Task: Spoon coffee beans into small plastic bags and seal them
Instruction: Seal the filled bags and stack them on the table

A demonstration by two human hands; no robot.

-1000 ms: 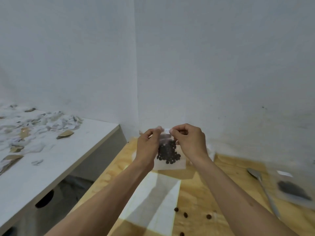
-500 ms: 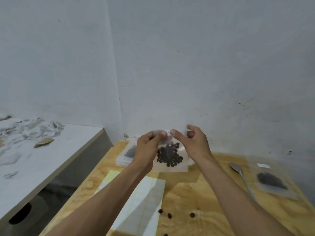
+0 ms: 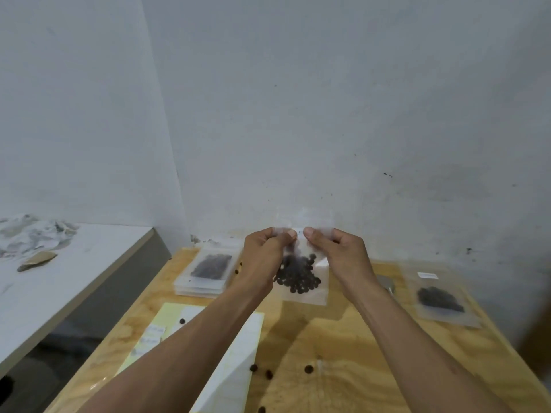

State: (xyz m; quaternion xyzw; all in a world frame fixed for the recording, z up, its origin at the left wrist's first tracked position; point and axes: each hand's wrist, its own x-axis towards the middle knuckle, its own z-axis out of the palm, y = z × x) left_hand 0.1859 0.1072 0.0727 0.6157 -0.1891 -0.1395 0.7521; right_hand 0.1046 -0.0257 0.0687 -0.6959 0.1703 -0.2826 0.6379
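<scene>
Above the table (image 3: 343,353), near the wall, both hands hold one small clear bag (image 3: 304,290) up by its top edge. Left hand (image 3: 264,254) pinches the top left part, thumb tip pressed against the strip; right hand (image 3: 340,253) pinches the top right part, thumb tips of the two hands nearly meeting. Fingers of both are curled tight on the bag's mouth; whether the seal is closed cannot be told, as the top is blurred. Beans (image 3: 298,274) sit bunched in the bag's middle, and the bottom edge hangs free over the wood. Left of the hands, a stack of filled bags (image 3: 207,272) lies flat on the table, the top one showing a dark patch of beans. Right of the hands, another filled bag (image 3: 441,299) lies flat, well apart from the stack. A spoon (image 3: 386,284) shows only in part behind the right wrist. Nearer the person, a yellow-and-white sheet (image 3: 238,353) lies under the left forearm, one bean on it. Loose beans (image 3: 268,372) are scattered on the bare wood beside the sheet. Far left, a separate white shelf (image 3: 59,281) carries crumpled paper scraps (image 3: 32,236).
</scene>
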